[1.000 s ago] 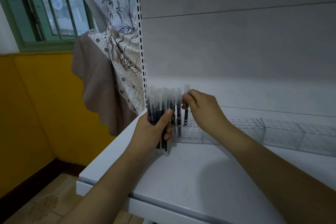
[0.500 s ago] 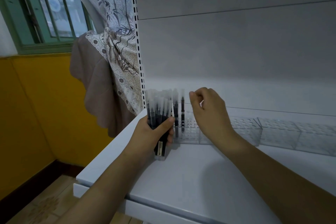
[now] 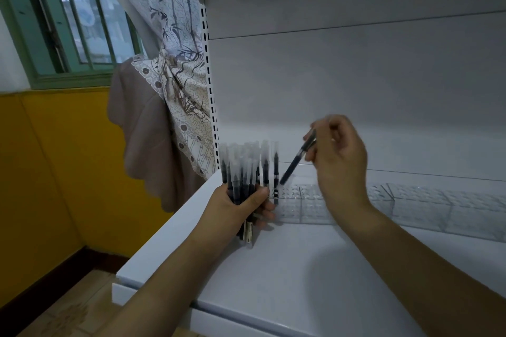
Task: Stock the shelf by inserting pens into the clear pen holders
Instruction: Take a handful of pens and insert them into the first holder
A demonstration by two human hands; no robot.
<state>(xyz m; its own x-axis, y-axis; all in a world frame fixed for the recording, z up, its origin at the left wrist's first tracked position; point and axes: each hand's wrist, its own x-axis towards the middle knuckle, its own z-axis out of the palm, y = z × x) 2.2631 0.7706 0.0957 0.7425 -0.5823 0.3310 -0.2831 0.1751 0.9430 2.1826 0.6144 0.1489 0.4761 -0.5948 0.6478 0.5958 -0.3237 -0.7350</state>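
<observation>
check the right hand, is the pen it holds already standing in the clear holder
No, the right hand holds the pen tilted in the air above the clear holder.

Left hand (image 3: 241, 206) curled tight — right hand (image 3: 338, 157) raised, fingers pinched.

One dark pen (image 3: 297, 160) tilts above clear pen holders (image 3: 356, 204); others (image 3: 241, 172) bundled upright.

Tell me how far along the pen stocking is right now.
Early. Done: a pen or two stand upright at the left end of the clear pen holders. In hand: the right hand pinches a single pen, tilted above the holders; the left hand grips a bundle of pens. Left: most visible slots look empty.
</observation>
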